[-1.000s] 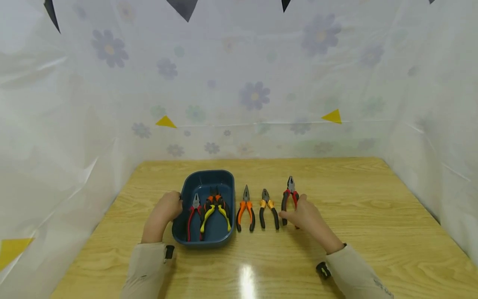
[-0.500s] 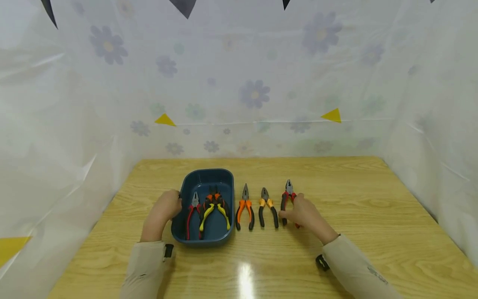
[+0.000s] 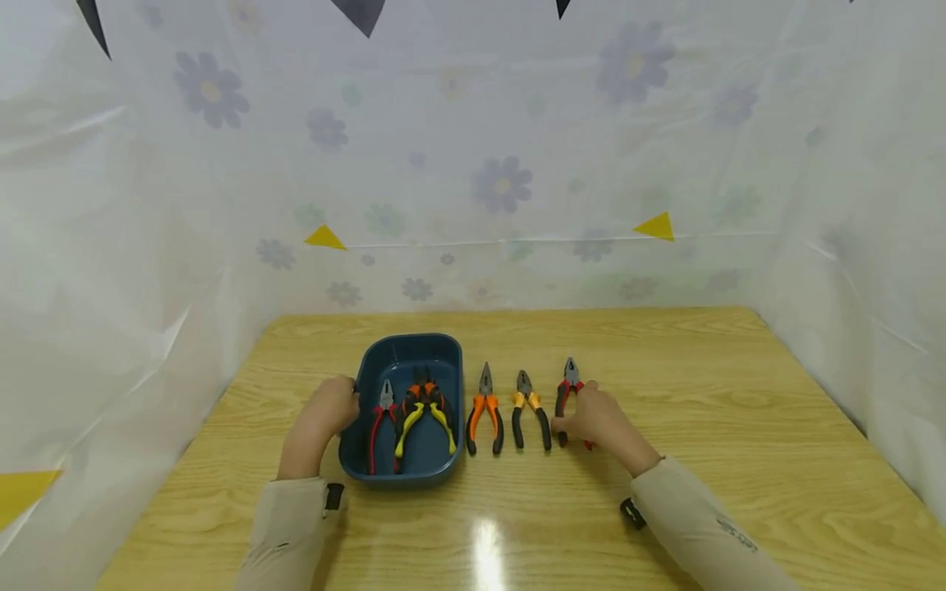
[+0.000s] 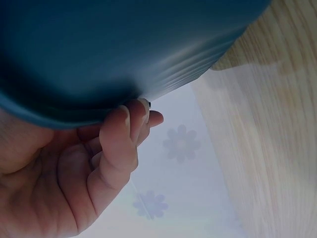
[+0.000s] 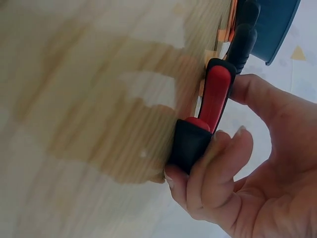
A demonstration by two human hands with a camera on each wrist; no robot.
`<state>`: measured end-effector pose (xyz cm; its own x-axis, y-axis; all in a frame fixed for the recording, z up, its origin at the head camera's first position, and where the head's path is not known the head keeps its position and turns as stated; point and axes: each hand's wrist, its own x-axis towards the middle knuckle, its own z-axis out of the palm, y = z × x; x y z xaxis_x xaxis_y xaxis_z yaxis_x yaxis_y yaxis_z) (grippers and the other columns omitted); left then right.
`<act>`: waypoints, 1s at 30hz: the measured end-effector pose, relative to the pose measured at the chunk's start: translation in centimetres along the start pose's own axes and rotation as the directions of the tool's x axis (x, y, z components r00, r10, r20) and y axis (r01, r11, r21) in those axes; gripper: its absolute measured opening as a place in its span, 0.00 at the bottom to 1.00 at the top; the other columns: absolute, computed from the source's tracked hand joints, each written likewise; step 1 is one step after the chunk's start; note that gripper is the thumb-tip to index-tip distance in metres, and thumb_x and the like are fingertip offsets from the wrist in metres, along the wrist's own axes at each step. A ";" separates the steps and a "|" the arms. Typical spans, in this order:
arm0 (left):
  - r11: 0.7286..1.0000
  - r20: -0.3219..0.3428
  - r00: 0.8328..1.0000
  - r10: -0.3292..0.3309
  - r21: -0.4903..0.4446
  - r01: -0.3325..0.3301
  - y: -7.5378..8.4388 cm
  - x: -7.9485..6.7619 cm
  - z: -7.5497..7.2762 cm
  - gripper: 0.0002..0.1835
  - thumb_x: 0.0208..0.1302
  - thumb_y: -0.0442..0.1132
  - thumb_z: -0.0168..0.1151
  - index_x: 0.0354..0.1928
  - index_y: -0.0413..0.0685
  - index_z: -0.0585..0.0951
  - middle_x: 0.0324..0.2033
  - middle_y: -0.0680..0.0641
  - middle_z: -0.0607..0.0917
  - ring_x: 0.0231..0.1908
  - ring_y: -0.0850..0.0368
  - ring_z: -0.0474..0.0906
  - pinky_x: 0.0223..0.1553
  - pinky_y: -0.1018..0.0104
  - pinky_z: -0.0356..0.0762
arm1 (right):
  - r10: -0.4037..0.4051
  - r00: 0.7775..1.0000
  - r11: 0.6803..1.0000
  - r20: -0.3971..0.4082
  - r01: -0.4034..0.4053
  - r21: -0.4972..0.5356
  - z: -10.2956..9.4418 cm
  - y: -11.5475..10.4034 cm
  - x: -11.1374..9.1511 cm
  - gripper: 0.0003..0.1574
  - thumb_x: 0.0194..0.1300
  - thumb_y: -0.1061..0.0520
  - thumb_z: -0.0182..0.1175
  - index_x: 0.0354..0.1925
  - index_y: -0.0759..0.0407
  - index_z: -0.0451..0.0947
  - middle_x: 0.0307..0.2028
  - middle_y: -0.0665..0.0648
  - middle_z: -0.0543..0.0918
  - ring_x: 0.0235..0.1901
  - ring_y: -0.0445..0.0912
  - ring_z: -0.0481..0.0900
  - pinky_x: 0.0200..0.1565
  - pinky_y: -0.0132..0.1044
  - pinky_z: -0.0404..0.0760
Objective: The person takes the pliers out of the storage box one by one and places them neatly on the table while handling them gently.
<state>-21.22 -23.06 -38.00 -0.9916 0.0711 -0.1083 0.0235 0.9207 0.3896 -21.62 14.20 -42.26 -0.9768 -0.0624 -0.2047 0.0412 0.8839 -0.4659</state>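
My left hand point(image 3: 332, 406) grips the left side of a dark blue plastic bin point(image 3: 424, 349), fingertips against its wall in the left wrist view. Inside the bin lie red-handled pliers point(image 3: 387, 398) and, beside them, yellow-handled pliers point(image 3: 411, 428) overlapping orange-and-black ones point(image 3: 442, 404). My right hand point(image 3: 600, 423) holds red-and-black combination pliers point(image 3: 571, 373) by the spread handles, thumb on one side and fingers on the other; they are at the tabletop, jaws pointing away. In the right wrist view, the red-and-black handle point(image 5: 217, 91) shows between thumb and curled fingers.
Between bin and right hand, orange long-nose pliers point(image 3: 485, 404) and yellow-and-black pliers point(image 3: 524, 400) lie in a row on the wooden table point(image 3: 665, 353). A flowered plastic sheet point(image 3: 458, 164) stands behind the table and along its sides.
The red-and-black pliers have shifted slightly toward me and left, with my right hand on them. My left hand and the bin look still.
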 end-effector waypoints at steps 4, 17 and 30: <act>1.000 -0.006 1.000 0.001 -0.004 -0.001 0.0 0.0 0.0 0.13 0.66 0.28 0.48 0.45 0.21 0.76 0.29 0.34 0.81 0.23 0.50 0.78 0.21 0.62 0.78 | 0.003 1.000 1.000 -0.001 -0.003 -0.008 0.1 0.0 0.1 0.59 0.57 0.46 0.68 0.61 0.89 0.49 0.16 0.60 0.76 0.13 0.45 0.71 0.16 0.32 0.66; 1.000 -0.017 1.000 0.008 0.009 -0.008 -0.1 0.2 0.0 0.14 0.66 0.27 0.48 0.46 0.20 0.75 0.32 0.31 0.81 0.24 0.48 0.79 0.22 0.61 0.78 | 0.025 0.999 0.999 0.042 -0.023 -0.029 -0.5 -0.4 0.1 0.61 0.57 0.48 0.68 0.63 0.88 0.46 0.22 0.64 0.78 0.19 0.49 0.76 0.23 0.36 0.73; 1.000 -0.011 1.000 0.007 0.009 -0.007 0.0 0.0 0.0 0.14 0.66 0.27 0.48 0.45 0.20 0.75 0.30 0.33 0.81 0.22 0.49 0.78 0.21 0.61 0.78 | 0.026 0.997 0.999 0.067 -0.023 -0.047 -0.3 -0.1 -0.4 0.61 0.59 0.46 0.67 0.64 0.88 0.45 0.19 0.59 0.76 0.16 0.45 0.72 0.20 0.34 0.68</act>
<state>-21.20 -23.07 -38.05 -0.9927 0.0736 -0.0957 0.0316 0.9237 0.3817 -21.34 14.26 -41.83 -0.9592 -0.0699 -0.2740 0.0539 0.9060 -0.4198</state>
